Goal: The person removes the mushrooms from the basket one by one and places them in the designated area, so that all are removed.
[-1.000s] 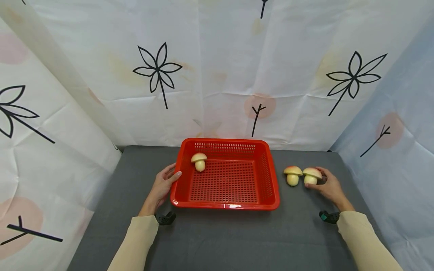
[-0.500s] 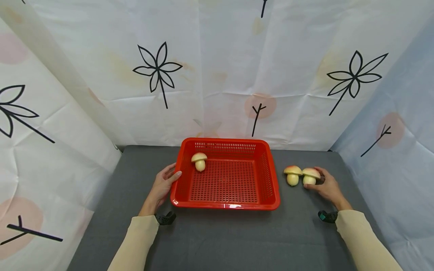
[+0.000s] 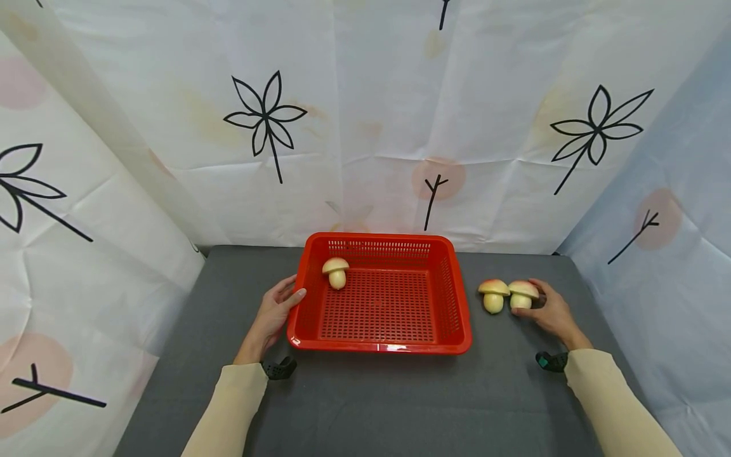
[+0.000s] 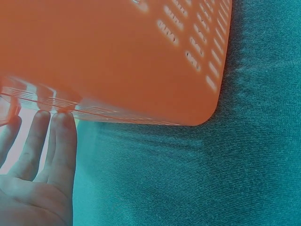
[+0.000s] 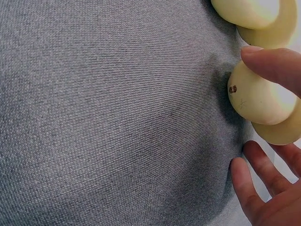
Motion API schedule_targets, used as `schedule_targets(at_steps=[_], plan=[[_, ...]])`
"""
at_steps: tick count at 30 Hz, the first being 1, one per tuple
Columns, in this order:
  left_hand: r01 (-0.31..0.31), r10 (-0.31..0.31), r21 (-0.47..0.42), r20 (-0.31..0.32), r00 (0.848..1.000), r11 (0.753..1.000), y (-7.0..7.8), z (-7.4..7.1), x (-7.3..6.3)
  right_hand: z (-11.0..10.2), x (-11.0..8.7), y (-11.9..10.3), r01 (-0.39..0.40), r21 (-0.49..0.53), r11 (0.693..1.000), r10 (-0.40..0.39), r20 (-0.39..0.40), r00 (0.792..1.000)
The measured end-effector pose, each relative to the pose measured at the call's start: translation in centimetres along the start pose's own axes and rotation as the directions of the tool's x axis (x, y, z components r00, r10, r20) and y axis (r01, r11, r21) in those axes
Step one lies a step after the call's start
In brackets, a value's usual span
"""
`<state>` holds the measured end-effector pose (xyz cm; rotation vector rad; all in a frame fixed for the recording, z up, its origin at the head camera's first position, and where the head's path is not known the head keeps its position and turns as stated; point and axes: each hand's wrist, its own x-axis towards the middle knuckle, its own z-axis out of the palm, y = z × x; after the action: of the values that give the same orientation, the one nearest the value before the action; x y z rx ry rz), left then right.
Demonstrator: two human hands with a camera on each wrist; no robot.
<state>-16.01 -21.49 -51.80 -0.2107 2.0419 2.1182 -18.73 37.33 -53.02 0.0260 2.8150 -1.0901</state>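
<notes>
A red plastic basket [image 3: 377, 348] with slotted walls stands on the grey cloth; one toy mushroom [image 3: 337, 279] lies inside near its left wall. My left hand [image 3: 275, 312] holds the basket's left rim, thumb over the edge. In the left wrist view, the fingertips of that hand [image 4: 40, 160] meet the basket's outer wall [image 4: 108, 56]. To the right of the basket, my right hand [image 3: 555, 312] holds a second mushroom [image 3: 522, 295] with a reddish-yellow cap, the thumb lying across its pale stem [image 5: 263, 101]. Close beside it on the left is a third mushroom [image 3: 493, 296].
Grey cloth [image 3: 411, 406] covers the table. White fabric with leaf and twig drawings [image 3: 377, 127] hangs behind it and along both sides. A dark band with a small device sits on each wrist, below the cream sleeves [image 3: 619, 400].
My right hand has shifted slightly left and away from me with its mushroom, bringing it closer to the neighbouring one. The left hand and basket have stayed put.
</notes>
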Motion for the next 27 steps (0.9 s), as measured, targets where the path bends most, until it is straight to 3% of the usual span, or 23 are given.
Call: schedule_targets(at_steps=[10, 17, 27], plan=[[0.009, -0.009, 0.005, -0.006, 1.0, 1.0, 0.1, 0.1, -0.1, -0.7, -0.1, -0.7, 0.031, -0.01, 0.999, -0.031, -0.012, 0.999], [-0.004, 0.004, 0.0, -0.002, 1.0, 1.0, 0.0, 0.0, 0.0, -1.8, 0.1, -1.9, 0.131, -0.099, 0.986, -0.137, -0.051, 0.989], [-0.007, 0.007, 0.002, -0.004, 1.0, 1.0, -0.2, 0.0, 0.1, -2.4, 0.2, -7.3, 0.257, -0.092, 0.962, -0.263, -0.057, 0.963]])
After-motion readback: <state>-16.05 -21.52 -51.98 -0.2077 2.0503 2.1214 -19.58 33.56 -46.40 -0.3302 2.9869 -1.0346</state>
